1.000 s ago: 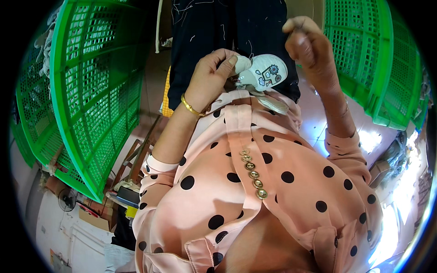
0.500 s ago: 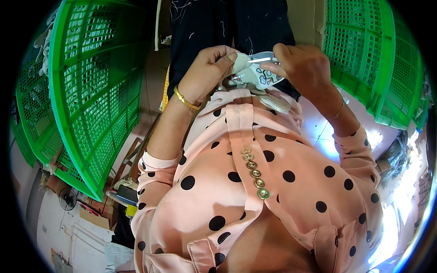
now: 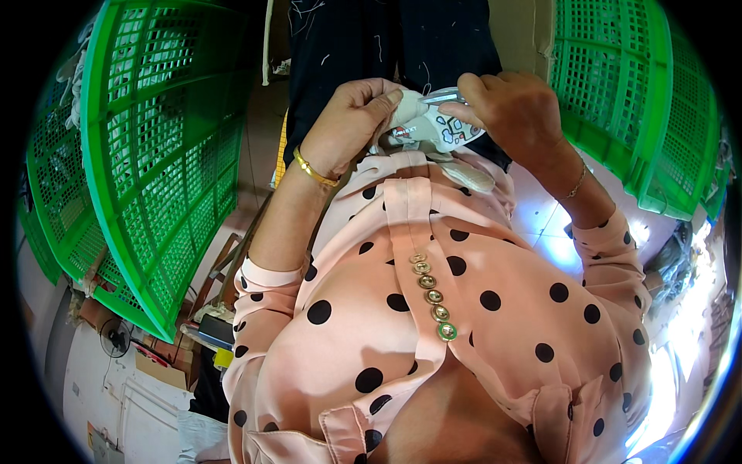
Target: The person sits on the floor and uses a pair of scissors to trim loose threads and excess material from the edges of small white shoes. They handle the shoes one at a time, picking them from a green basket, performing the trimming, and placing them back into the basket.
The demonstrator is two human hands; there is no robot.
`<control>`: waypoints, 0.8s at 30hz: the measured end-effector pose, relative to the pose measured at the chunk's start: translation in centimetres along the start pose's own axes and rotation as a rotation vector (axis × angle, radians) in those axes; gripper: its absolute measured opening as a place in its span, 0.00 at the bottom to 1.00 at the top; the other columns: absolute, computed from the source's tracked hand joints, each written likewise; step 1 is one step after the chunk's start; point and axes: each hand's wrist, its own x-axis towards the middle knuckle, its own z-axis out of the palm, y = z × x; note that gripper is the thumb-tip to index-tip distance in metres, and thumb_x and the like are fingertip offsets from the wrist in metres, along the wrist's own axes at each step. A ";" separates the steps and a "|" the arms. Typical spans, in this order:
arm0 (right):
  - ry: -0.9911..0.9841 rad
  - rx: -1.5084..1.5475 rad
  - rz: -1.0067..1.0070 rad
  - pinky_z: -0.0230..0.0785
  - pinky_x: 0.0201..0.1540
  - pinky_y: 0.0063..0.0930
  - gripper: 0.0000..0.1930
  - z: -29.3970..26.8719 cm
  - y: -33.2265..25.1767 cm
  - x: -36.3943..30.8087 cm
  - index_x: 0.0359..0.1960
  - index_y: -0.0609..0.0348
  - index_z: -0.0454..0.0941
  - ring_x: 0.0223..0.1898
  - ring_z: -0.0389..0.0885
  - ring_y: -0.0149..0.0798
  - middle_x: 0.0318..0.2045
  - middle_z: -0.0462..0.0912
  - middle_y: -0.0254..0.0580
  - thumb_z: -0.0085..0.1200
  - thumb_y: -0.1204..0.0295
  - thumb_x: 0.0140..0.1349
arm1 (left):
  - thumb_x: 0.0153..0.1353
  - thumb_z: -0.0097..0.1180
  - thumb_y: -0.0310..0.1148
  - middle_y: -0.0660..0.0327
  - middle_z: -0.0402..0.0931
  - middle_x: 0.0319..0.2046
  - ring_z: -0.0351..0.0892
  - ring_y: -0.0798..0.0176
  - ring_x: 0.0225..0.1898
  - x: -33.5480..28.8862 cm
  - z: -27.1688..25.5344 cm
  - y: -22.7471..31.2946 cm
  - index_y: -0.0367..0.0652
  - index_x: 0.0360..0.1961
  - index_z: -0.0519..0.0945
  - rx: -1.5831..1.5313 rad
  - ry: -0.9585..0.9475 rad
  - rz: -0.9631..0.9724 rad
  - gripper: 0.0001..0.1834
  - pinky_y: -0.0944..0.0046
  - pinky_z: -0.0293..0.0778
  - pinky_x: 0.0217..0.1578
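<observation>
In front of my lap I hold a pale fabric piece (image 3: 454, 130) printed with coloured shapes. My left hand (image 3: 357, 120) pinches its cream-coloured end between thumb and fingers. A pale, rounded, textured part (image 3: 473, 179) hangs below, over my shirt; its exact kind is unclear. My right hand (image 3: 512, 112) is closed around small metal thread snips (image 3: 444, 96). Their blades point left toward the fabric by my left fingertips, and the handle is mostly hidden by my fingers.
Tall green plastic baskets stand on my left (image 3: 162, 155) and right (image 3: 607, 93), the left one with pale items behind its mesh. Loose threads lie on my dark trousers (image 3: 348, 46). A cardboard box (image 3: 516, 31) is beyond. A small fan (image 3: 115, 338) is at the lower left.
My right hand has shifted slightly up and left, and the snips' blades have moved with it, now less plainly visible. My left hand and the fabric stay almost in place.
</observation>
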 end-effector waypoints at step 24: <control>-0.368 0.866 0.395 0.71 0.30 0.40 0.12 0.7 -1.4 2.2 0.40 0.53 0.78 0.27 0.80 0.52 0.24 0.81 0.45 0.60 0.64 0.55 | 0.65 0.55 0.27 0.67 0.80 0.32 0.74 0.79 0.31 -1.7 -1.8 -0.3 0.33 0.46 0.79 0.240 -0.016 0.092 0.10 0.78 0.71 0.31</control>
